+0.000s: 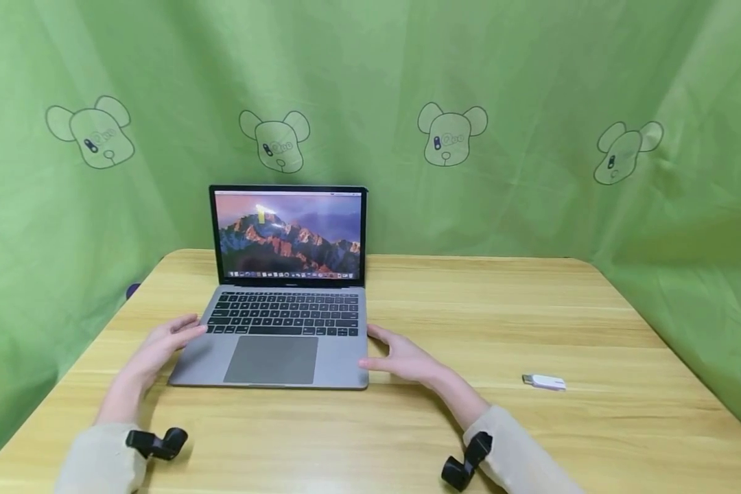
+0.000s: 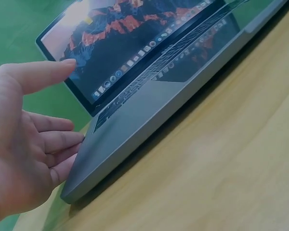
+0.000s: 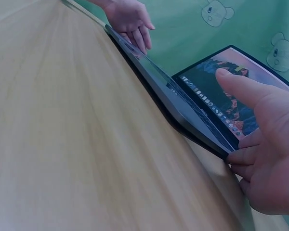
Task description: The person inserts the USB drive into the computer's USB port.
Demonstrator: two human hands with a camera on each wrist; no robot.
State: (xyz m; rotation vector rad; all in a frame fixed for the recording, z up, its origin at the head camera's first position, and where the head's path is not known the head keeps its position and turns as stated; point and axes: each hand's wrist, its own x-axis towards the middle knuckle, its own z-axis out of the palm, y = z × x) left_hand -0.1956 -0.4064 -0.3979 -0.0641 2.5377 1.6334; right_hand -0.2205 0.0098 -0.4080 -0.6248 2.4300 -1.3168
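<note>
Though L hand (image 1: 157,350) & R hand (image 1: 409,356) both loose, exact contact w/ laptop (image 1: 272,359) sides unclear.

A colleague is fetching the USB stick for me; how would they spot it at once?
On the wooden table, find the open laptop, then look right, past the person's right hand. A USB stick lies there, metal plug towards the laptop. Unlike the big grey laptop, it is tiny and mostly white.

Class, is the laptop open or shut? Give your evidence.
Open: the laptop has its lit screen raised and its keyboard showing.
</note>
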